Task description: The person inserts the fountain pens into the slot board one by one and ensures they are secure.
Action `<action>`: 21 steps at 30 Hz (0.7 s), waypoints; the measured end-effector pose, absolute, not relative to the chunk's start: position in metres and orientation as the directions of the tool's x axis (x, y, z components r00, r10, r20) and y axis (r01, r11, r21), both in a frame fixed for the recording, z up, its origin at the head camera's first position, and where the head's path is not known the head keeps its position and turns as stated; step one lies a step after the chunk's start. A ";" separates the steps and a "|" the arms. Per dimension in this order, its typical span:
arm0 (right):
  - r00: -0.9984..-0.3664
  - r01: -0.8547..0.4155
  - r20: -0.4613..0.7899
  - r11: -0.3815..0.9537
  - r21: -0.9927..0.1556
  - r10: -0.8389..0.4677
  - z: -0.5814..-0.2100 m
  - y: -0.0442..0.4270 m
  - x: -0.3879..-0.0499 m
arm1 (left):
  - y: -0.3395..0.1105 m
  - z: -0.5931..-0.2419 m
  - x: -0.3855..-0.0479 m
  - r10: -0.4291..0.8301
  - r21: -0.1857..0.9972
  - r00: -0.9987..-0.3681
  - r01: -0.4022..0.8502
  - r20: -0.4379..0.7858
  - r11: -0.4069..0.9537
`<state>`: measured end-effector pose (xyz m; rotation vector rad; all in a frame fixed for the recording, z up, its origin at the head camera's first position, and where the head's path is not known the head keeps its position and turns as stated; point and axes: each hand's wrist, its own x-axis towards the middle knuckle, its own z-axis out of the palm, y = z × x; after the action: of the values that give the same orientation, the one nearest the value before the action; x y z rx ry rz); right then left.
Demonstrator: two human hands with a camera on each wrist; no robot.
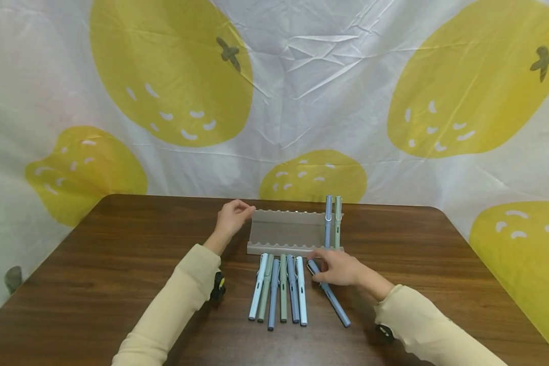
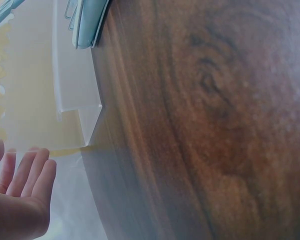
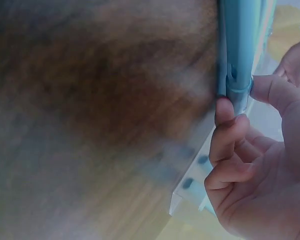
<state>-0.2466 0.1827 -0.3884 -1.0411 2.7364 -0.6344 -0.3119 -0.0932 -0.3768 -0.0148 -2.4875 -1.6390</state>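
A clear acrylic pen rack with scalloped edges stands at the far middle of the table. My left hand holds its upper left corner between thumb and fingertips; in the left wrist view, the fingers reach the rack's side edge. My right hand pinches the capped end of a blue pen, which lies slanted in front of the rack's right end. A blue pen and a green pen lean in the rack's rightmost slots. Several blue, green and light blue pens lie side by side before it.
The dark wooden table has rounded far corners. Behind it hangs a white cloth printed with large yellow fruit. The row of pens sits between both forearms, left of the right hand.
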 end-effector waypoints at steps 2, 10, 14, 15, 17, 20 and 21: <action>-0.742 -0.598 0.010 0.656 -0.460 -0.670 -0.387 0.184 -0.247 | -0.093 -0.377 -0.312 -0.080 0.913 -0.987 0.097 0.140 0.397; -0.730 -0.570 0.016 0.595 -0.566 -0.683 -0.378 0.188 -0.250 | -0.093 -0.378 -0.313 -0.074 0.915 -0.986 0.106 0.146 0.388; -0.735 -0.575 0.060 0.574 -0.583 -0.676 -0.373 0.189 -0.252 | -0.093 -0.377 -0.313 -0.075 0.914 -0.987 0.102 0.143 0.392; -0.738 -0.574 0.069 0.571 -0.587 -0.671 -0.372 0.189 -0.252 | -0.093 -0.377 -0.313 -0.076 0.914 -0.987 0.100 0.140 0.393; -0.743 -0.577 0.090 0.567 -0.589 -0.663 -0.369 0.190 -0.253 | -0.093 -0.377 -0.313 -0.075 0.913 -0.988 0.098 0.138 0.395; -0.754 -0.576 0.117 0.566 -0.590 -0.646 -0.364 0.190 -0.255 | -0.093 -0.376 -0.312 -0.075 0.913 -0.988 0.095 0.136 0.397; -0.758 -0.576 0.127 0.565 -0.590 -0.640 -0.362 0.190 -0.255 | -0.093 -0.376 -0.312 -0.075 0.912 -0.988 0.096 0.137 0.399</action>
<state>-0.2549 0.1903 -0.3625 -1.0473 2.6887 -0.9572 -0.3123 -0.0930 -0.3762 -0.0183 -2.4933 -1.6418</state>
